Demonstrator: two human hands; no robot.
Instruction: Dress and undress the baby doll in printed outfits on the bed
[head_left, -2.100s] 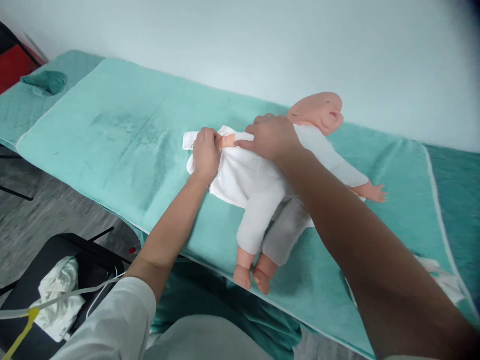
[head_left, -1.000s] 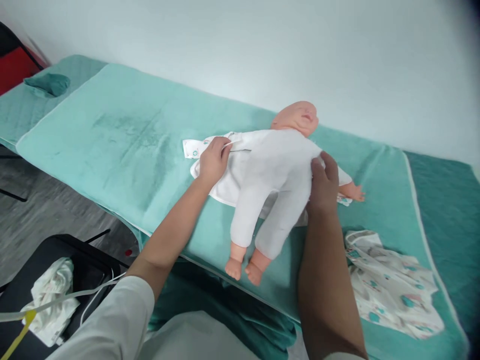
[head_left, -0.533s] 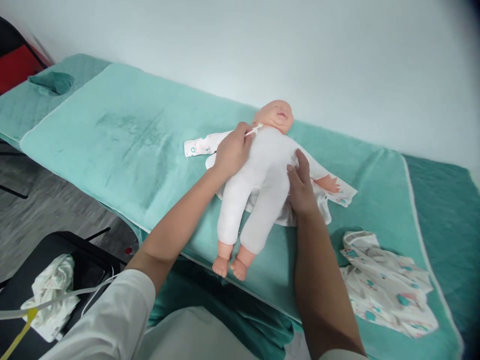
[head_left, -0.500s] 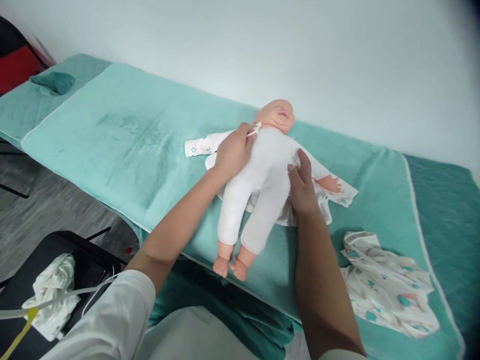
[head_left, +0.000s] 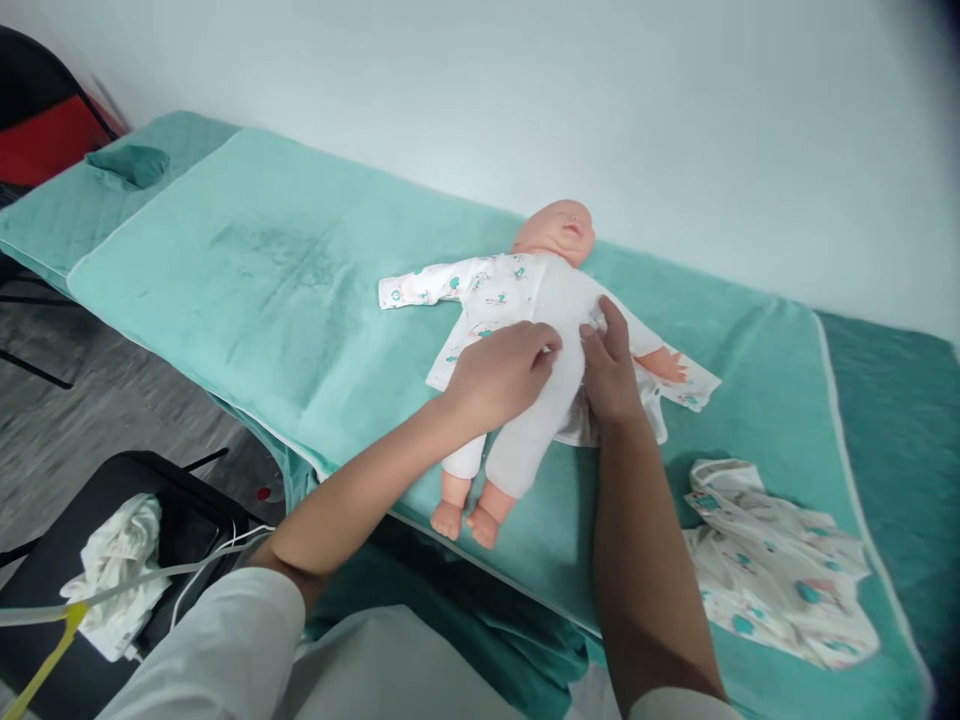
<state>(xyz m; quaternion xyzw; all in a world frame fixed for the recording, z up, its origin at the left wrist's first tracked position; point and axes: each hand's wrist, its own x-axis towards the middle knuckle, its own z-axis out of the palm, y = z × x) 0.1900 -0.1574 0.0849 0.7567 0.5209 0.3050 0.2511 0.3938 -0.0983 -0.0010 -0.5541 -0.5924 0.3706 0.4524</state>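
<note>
A baby doll (head_left: 559, 228) lies on its back on a teal towel (head_left: 247, 270) spread over a padded table. It wears a white printed shirt (head_left: 480, 290), whose left half is folded over its chest. My left hand (head_left: 499, 375) rests on the doll's belly, fingers curled, pinching the shirt's edge. My right hand (head_left: 611, 370) lies beside it on the doll's right side, fingers pressed against the other half of the shirt. The doll's bare feet (head_left: 465, 520) reach the towel's front edge.
A crumpled printed garment (head_left: 772, 575) lies on the towel at the right. A small teal cloth (head_left: 131, 165) sits at the far left end. A black stool (head_left: 45, 600) with a white cloth (head_left: 112, 570) and a tube stands lower left. A wall runs behind the table.
My left hand drew the shirt's left half over the doll's chest and came down to its belly. My right hand stayed at the doll's right side. The printed side of the shirt now shows.
</note>
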